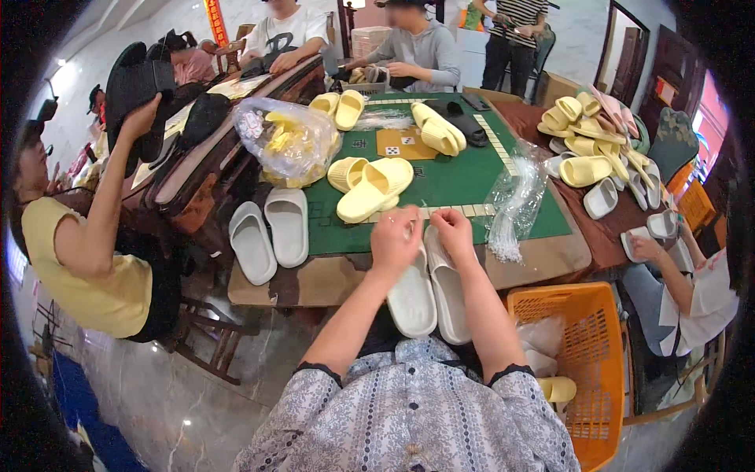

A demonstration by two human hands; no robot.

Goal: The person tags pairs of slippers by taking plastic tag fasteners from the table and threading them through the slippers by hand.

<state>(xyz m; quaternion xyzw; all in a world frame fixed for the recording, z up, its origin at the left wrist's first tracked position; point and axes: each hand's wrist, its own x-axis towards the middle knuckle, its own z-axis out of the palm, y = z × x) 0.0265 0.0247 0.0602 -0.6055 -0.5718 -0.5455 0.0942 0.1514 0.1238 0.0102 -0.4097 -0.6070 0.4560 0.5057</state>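
Observation:
At the near edge of the table, a pair of pale grey slippers points away from me, the left slipper beside the right slipper. My left hand is over the toe end of the left one, its fingers pinched together. Closed in a similar pinch, my right hand is at the toe of the other slipper. Whatever is between my fingertips is too small to make out. Just beyond my hands, a yellow slipper rests across another one. A clear bag of thin white plastic strips lies to the right.
Left stand two grey slippers and a plastic bag with yellow contents. More yellow slippers lie across the green tabletop. An orange crate is at my right, below a slipper pile. Other people sit around.

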